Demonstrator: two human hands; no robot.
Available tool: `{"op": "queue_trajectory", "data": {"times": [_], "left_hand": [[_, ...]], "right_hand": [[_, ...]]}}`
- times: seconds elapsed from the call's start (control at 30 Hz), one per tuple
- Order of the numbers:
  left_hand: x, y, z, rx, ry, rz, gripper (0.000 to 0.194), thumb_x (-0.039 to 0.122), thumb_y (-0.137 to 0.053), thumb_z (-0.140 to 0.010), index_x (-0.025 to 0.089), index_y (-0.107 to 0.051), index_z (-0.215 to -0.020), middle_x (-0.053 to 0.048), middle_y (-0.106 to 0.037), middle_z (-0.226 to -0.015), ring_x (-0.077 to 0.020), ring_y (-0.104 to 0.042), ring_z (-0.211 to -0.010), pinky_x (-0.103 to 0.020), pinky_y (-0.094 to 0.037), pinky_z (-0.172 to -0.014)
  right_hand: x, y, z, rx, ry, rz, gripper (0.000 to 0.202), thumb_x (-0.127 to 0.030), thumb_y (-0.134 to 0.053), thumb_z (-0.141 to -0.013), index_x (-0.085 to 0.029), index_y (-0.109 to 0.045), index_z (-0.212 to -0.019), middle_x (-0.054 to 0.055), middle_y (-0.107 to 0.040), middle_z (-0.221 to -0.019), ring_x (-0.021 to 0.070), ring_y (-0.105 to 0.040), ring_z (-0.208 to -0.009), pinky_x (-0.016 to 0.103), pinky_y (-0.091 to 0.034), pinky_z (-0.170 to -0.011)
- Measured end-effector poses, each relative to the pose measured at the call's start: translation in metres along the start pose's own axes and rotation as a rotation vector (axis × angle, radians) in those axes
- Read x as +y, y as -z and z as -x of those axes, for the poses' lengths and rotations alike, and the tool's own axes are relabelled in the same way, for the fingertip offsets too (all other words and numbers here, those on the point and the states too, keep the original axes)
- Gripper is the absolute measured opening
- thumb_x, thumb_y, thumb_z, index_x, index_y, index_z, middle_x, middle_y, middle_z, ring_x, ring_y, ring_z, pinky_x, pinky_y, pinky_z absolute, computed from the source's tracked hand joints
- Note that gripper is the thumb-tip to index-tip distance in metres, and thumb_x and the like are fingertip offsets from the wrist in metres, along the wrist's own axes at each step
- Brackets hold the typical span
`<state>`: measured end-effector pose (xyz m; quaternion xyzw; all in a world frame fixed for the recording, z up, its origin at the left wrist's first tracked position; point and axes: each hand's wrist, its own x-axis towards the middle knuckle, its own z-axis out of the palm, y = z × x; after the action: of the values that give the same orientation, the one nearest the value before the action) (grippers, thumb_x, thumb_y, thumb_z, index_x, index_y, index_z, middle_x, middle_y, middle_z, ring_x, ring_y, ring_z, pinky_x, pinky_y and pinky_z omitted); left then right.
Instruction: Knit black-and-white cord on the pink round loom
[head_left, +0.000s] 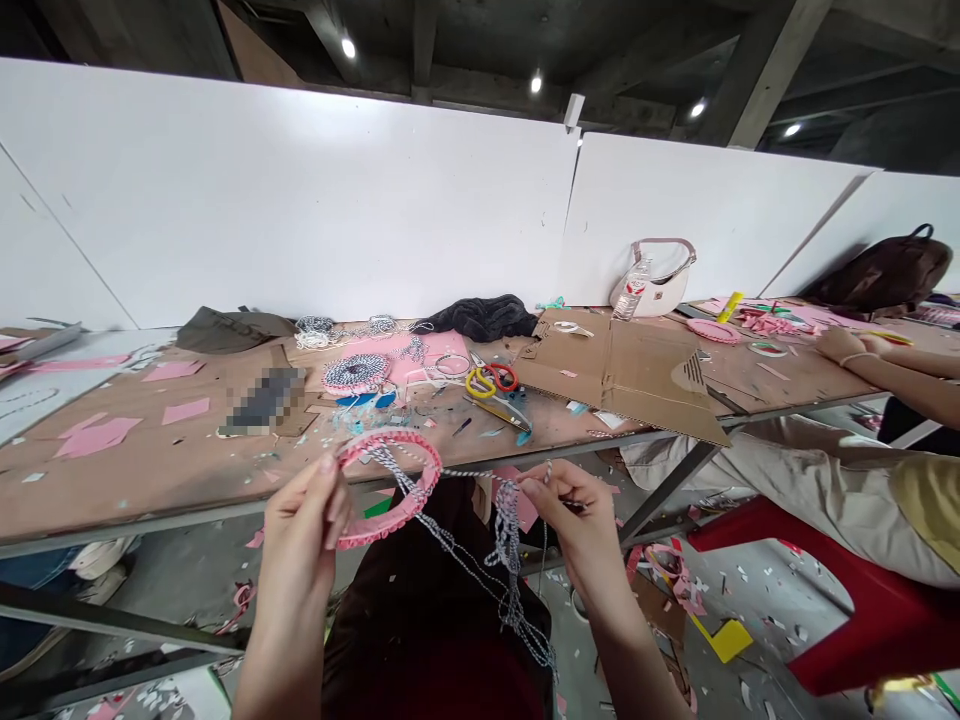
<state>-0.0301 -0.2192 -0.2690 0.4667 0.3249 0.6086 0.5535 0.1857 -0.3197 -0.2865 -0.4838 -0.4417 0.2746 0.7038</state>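
My left hand point(311, 505) is closed on the left rim of a pink ring point(431, 465) with a ruffled edge, held up in front of the table's near edge. Black-and-white cord crosses the ring's opening, and one strand runs taut from it to the right. My right hand point(566, 505) pinches that black-and-white cord point(508, 520) between thumb and fingers. Below the right hand a loose, tangled bundle of the cord hangs over my lap. The ring and the right hand are apart, joined only by the cord.
On the table lie a round black-and-white woven piece point(356, 372), scissors with yellow and red handles point(491, 379), cardboard point(622, 370), dark cloth point(480, 318) and pink paper scraps point(101, 437). A white bag point(664, 290) stands behind a bottle point(634, 290). Another person's hands point(847, 345) rest at right, near a red stool point(840, 640).
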Motion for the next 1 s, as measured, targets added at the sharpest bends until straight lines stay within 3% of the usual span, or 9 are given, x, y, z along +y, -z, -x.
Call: {"op": "queue_trajectory", "data": {"times": [0.07, 0.13, 0.23, 0.33, 0.43, 0.6, 0.8, 1.0], "left_hand": [[0.0, -0.005, 0.006, -0.064, 0.078, -0.047, 0.025, 0.039, -0.079, -0.074, 0.019, -0.068, -0.083, 0.005, -0.054, -0.054, -0.0075, -0.044, -0.042, -0.019, -0.034, -0.042], [-0.005, -0.012, 0.014, -0.154, 0.169, -0.065, 0.034, 0.037, -0.082, -0.07, 0.021, -0.073, -0.098, 0.001, -0.066, -0.064, -0.0127, -0.056, -0.051, -0.021, -0.042, -0.048], [-0.018, -0.022, 0.022, -0.273, 0.235, -0.109, 0.026, 0.036, -0.082, -0.069, 0.017, -0.078, -0.086, -0.003, -0.067, -0.063, -0.0133, -0.055, -0.049, -0.023, -0.044, -0.048], [-0.029, -0.027, 0.024, -0.307, 0.217, -0.174, 0.028, 0.027, -0.086, -0.061, 0.018, -0.079, -0.086, 0.0, -0.064, -0.058, -0.0118, -0.05, -0.046, -0.022, -0.041, -0.044], [-0.033, -0.028, 0.021, -0.3, 0.163, -0.215, 0.023, 0.024, -0.086, -0.06, 0.019, -0.077, -0.08, 0.002, -0.061, -0.058, -0.0092, -0.045, -0.045, -0.02, -0.038, -0.043], [-0.033, -0.027, 0.017, -0.385, 0.185, -0.228, 0.02, 0.032, -0.081, -0.068, 0.018, -0.068, -0.072, 0.005, -0.051, -0.054, -0.0079, -0.041, -0.044, -0.018, -0.032, -0.041], [-0.027, -0.019, 0.011, -0.43, 0.076, -0.262, 0.02, 0.027, -0.079, -0.071, 0.017, -0.063, -0.067, 0.003, -0.058, -0.066, -0.0084, -0.046, -0.055, -0.018, -0.035, -0.051], [-0.022, -0.008, 0.006, -0.337, 0.016, -0.268, 0.021, 0.024, -0.081, -0.067, 0.018, -0.061, -0.066, 0.004, -0.055, -0.064, -0.01, -0.046, -0.057, -0.019, -0.036, -0.052]], "right_hand": [[0.005, -0.012, -0.005, -0.073, -0.021, -0.027, 0.024, -0.039, -0.074, -0.083, -0.016, -0.071, -0.078, -0.006, -0.04, -0.051, 0.0084, -0.03, -0.05, 0.023, -0.023, -0.051], [0.01, -0.027, -0.009, -0.136, -0.046, -0.071, 0.027, -0.04, -0.073, -0.083, -0.015, -0.069, -0.075, -0.006, -0.035, -0.051, 0.0081, -0.027, -0.05, 0.024, -0.02, -0.051], [0.015, -0.045, -0.014, -0.176, -0.092, -0.154, 0.03, -0.041, -0.073, -0.082, -0.015, -0.065, -0.071, -0.007, -0.035, -0.051, 0.008, -0.027, -0.05, 0.024, -0.02, -0.051], [0.018, -0.053, -0.014, -0.174, -0.071, -0.167, 0.03, -0.038, -0.073, -0.082, -0.016, -0.06, -0.067, -0.007, -0.033, -0.05, 0.0077, -0.025, -0.049, 0.024, -0.018, -0.05], [0.017, -0.051, -0.013, -0.185, -0.035, -0.129, 0.03, -0.036, -0.073, -0.082, -0.016, -0.059, -0.065, -0.008, -0.031, -0.05, 0.0075, -0.023, -0.05, 0.024, -0.017, -0.05], [0.015, -0.047, -0.014, -0.208, -0.045, -0.109, 0.028, -0.038, -0.074, -0.082, -0.015, -0.064, -0.071, -0.008, -0.032, -0.051, 0.0075, -0.024, -0.049, 0.023, -0.018, -0.05], [0.003, -0.042, -0.017, -0.227, -0.027, 0.004, 0.031, -0.042, -0.073, -0.081, -0.014, -0.065, -0.071, -0.007, -0.032, -0.051, 0.0081, -0.027, -0.049, 0.023, -0.021, -0.05], [-0.006, -0.025, -0.017, -0.142, 0.059, 0.069, 0.026, -0.038, -0.071, -0.083, -0.017, -0.066, -0.07, -0.006, -0.036, -0.051, 0.0098, -0.033, -0.051, 0.024, -0.032, -0.056]]}}
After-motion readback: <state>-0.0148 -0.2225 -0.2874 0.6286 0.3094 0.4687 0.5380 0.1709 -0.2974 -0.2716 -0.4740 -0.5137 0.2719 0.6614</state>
